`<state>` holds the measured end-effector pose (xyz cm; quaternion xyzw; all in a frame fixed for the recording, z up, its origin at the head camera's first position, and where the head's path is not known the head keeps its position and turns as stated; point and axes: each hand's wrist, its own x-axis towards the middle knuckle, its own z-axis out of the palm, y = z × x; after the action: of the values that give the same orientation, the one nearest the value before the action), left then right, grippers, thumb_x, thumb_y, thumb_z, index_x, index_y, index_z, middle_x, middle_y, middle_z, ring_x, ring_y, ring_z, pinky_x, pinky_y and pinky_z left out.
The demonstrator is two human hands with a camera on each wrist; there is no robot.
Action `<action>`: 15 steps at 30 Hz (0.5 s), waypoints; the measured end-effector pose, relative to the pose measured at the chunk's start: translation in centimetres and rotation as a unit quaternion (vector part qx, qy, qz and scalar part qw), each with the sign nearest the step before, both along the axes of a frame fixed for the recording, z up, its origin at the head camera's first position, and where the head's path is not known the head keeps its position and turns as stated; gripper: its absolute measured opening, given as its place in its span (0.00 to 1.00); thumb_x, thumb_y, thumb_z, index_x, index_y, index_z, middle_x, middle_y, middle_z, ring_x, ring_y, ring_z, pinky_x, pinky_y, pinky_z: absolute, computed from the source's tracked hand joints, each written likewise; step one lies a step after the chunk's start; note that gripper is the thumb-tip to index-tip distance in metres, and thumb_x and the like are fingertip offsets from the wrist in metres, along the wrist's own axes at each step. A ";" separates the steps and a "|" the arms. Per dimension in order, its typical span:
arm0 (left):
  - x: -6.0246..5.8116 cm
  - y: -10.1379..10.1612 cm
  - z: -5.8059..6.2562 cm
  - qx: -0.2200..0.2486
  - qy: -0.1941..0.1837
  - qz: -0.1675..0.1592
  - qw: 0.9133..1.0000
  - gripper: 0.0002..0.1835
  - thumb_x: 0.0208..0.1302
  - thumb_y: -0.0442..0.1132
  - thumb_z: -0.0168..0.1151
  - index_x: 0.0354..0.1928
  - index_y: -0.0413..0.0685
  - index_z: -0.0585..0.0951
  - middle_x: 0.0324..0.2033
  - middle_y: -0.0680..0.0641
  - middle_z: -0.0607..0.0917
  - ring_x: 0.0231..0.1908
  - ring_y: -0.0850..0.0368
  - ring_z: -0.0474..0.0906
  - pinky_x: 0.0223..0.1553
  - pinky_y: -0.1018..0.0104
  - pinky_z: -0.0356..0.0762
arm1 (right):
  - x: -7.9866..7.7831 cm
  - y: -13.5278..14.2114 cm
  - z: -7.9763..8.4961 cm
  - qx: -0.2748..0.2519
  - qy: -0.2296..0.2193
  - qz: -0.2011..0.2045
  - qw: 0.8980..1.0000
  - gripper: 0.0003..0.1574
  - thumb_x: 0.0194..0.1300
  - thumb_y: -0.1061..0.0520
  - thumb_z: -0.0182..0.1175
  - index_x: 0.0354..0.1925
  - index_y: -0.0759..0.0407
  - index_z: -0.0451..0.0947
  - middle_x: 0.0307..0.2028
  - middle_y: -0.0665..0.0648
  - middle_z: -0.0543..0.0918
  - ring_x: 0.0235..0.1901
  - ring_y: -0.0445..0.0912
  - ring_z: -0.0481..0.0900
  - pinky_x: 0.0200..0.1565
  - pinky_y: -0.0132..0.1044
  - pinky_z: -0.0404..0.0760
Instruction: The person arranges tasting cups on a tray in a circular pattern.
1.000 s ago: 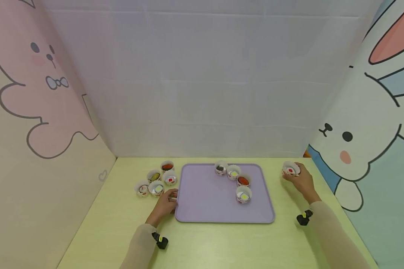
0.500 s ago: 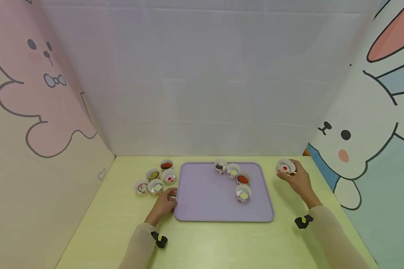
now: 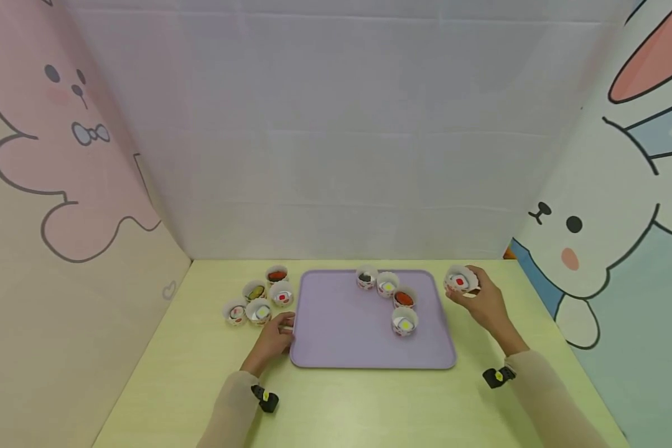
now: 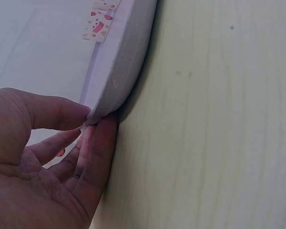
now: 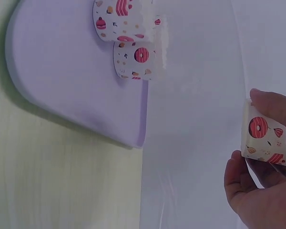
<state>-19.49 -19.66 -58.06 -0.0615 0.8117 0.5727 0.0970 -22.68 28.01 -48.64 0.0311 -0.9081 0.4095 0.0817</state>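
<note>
My right hand holds a small white paper baking cup in the air, right of the lavender tray. Inside that cup shows a white piece with a red square. The right wrist view shows donut prints on the cup's side, with thumb and fingers on opposite sides of it. At the tray's left edge, my left hand pinches the rim, thumb on top and fingers below, as seen in the left wrist view. On the tray stand several filled cups, among them one with a yellow-marked white piece and one with a red-orange filling.
Left of the tray several more filled cups cluster on the pale yellow table, one nearest the left hand. A white cloth wall rises behind the table. Printed cartoon panels close off both sides.
My right hand has carried its cup leftward, closer to the tray's right edge. The left hand stays on the tray rim, and the other cups stay put.
</note>
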 end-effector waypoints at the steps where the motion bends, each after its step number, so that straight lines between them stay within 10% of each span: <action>1: 0.0 0.0 0.0 -0.001 -0.001 0.000 1.000 0.30 0.58 0.25 0.55 0.65 0.40 0.71 0.52 0.39 0.77 0.44 0.52 0.77 0.32 0.60 0.82 | 0.1 -0.2 0.0 0.000 -0.001 0.001 1.000 0.46 0.60 0.49 0.69 0.68 0.63 0.60 0.54 0.71 0.76 0.50 0.64 0.79 0.36 0.32 0.78; 15: -0.2 -0.1 0.0 0.003 -0.009 -0.003 1.000 0.30 0.59 0.25 0.55 0.66 0.40 0.70 0.53 0.38 0.76 0.44 0.52 0.77 0.31 0.60 0.81 | 2.1 -3.6 -0.5 0.009 -0.004 0.041 0.999 0.46 0.59 0.49 0.71 0.67 0.63 0.62 0.53 0.69 0.80 0.48 0.60 0.81 0.41 0.39 0.80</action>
<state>-19.64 -19.72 -58.01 -0.0643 0.8093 0.5741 0.1064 -20.62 24.39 -49.09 0.0668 -0.9103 0.4039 0.0607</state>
